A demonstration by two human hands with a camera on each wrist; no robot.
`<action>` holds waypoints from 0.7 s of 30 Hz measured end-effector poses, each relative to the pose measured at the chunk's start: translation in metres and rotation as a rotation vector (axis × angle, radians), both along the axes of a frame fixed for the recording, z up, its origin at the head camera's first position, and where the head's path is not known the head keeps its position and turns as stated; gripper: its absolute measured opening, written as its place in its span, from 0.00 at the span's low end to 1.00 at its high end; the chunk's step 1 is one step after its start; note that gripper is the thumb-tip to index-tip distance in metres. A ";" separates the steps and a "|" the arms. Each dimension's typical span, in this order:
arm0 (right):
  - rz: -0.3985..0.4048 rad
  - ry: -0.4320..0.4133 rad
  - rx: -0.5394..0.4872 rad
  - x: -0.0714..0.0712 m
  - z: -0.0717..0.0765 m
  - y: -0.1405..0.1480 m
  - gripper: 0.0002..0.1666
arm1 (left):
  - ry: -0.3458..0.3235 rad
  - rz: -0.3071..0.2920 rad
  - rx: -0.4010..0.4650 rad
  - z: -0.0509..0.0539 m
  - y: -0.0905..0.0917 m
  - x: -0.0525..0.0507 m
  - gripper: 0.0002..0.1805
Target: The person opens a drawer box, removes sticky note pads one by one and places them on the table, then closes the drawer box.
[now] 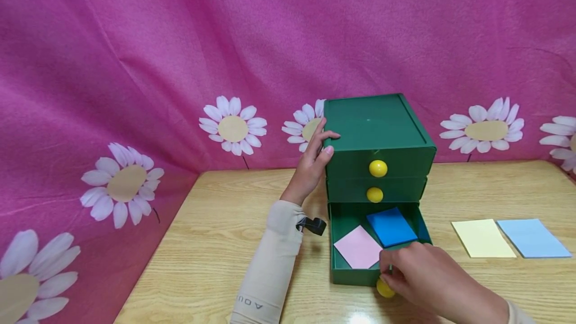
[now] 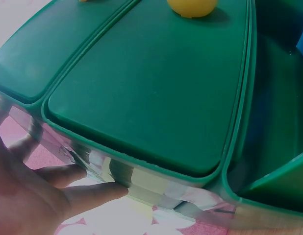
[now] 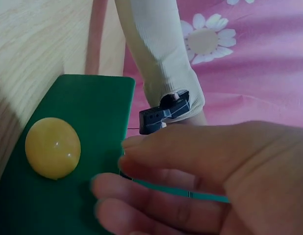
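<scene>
A green drawer cabinet [image 1: 375, 124] with yellow knobs stands on the wooden table. Its bottom drawer [image 1: 353, 277] is pulled out and holds a pink paper square [image 1: 359, 247] and a dark blue one [image 1: 392, 227]. My left hand [image 1: 310, 166] rests against the cabinet's left side, fingers spread, some reaching over the top edge. At the bottom drawer's front is my right hand [image 1: 420, 271], loosely bent, beside the lowest knob [image 1: 385, 287]. In the right wrist view that knob [image 3: 53, 148] is uncovered and apart from the fingers; whether the fingertips touch the drawer front is unclear.
To the cabinet's right, a pale yellow paper square [image 1: 483, 238] and a light blue one [image 1: 534, 238] lie side by side on the table [image 1: 211, 244]. The upper two drawers [image 1: 351, 190] are closed. Behind hangs a pink flowered cloth [image 1: 270, 39].
</scene>
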State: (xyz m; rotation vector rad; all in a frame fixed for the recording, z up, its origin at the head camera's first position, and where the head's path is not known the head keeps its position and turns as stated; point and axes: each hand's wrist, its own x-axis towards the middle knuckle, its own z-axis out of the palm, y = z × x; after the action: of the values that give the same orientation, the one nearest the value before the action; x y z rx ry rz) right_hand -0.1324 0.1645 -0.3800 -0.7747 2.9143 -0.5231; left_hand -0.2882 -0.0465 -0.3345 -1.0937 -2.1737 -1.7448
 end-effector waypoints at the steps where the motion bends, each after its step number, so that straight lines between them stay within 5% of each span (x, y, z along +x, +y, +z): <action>1: -0.010 0.006 0.000 0.000 0.001 0.000 0.07 | -0.001 0.000 0.000 0.000 0.000 0.000 0.22; 12: -0.085 0.161 -0.018 -0.003 0.002 0.001 0.10 | 0.016 -0.005 0.006 0.000 0.000 -0.001 0.22; 21: -0.215 0.102 0.013 -0.016 -0.002 0.005 0.09 | 0.009 -0.012 0.007 -0.001 0.000 -0.001 0.22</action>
State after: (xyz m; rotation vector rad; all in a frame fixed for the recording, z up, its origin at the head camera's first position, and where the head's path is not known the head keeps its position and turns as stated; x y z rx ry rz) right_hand -0.1483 0.1693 -0.3817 -0.5035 3.1126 -0.4945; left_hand -0.2891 -0.0470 -0.3352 -1.1136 -2.1587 -1.7476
